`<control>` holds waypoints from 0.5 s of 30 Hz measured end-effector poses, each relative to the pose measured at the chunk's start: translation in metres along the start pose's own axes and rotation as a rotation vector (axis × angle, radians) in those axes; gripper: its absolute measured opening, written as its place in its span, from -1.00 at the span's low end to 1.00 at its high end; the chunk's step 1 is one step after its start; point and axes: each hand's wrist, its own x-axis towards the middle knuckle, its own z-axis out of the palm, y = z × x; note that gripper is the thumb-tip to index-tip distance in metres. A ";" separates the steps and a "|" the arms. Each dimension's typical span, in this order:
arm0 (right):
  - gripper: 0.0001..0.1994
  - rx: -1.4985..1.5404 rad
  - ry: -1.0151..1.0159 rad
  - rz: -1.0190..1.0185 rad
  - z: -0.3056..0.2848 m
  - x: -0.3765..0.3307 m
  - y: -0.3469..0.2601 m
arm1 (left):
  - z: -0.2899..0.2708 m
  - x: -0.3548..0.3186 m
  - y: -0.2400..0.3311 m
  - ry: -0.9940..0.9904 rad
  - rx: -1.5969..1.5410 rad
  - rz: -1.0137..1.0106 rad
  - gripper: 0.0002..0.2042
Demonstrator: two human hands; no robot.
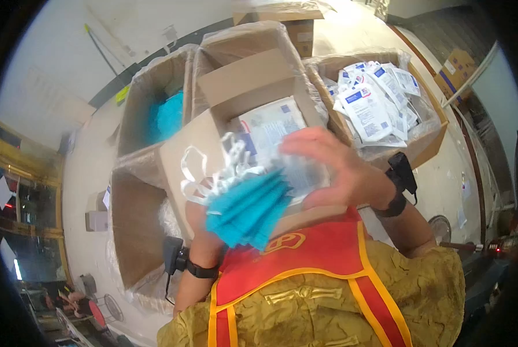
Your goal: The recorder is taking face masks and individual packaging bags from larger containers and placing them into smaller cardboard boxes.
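A bundle of teal pleated face masks (250, 211) with white ear loops (233, 159) is held by my left hand (197, 218), low over the near left part of an open cardboard box (192, 147). The masks hide most of that hand's fingers. My right hand (343, 168), slightly blurred, hovers above the right side of the same box with thumb and fingers apart. Beneath it, white flat packets (273, 124) with blue and red print lie inside the box. Each wrist wears a black strap with a small device.
On the right, a plastic-lined carton (432, 130) holds a heap of white packets (366, 110). At the left, another lined carton (134, 104) contains teal masks (169, 115). Further lined cartons stand behind (241, 37) and at near left (137, 231). A red apron (293, 260) covers my front.
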 end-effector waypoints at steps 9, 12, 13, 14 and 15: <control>-0.62 -0.002 0.024 -0.177 0.014 0.040 -0.011 | 0.014 0.018 0.041 -0.375 0.188 0.154 -0.21; -0.70 0.182 -0.042 -0.026 0.006 0.045 -0.016 | 0.011 0.030 0.039 -0.575 0.292 0.250 -0.29; -0.71 0.225 -0.052 0.098 -0.004 0.050 -0.020 | 0.013 0.026 0.049 -0.555 0.136 -0.017 -0.46; -0.71 0.267 -0.063 0.221 -0.011 0.054 -0.022 | 0.007 0.028 0.044 -0.553 0.132 -0.016 -0.46; -0.72 0.469 -0.009 0.412 -0.012 0.057 -0.021 | -0.006 0.032 0.037 -0.558 0.309 -0.146 -0.52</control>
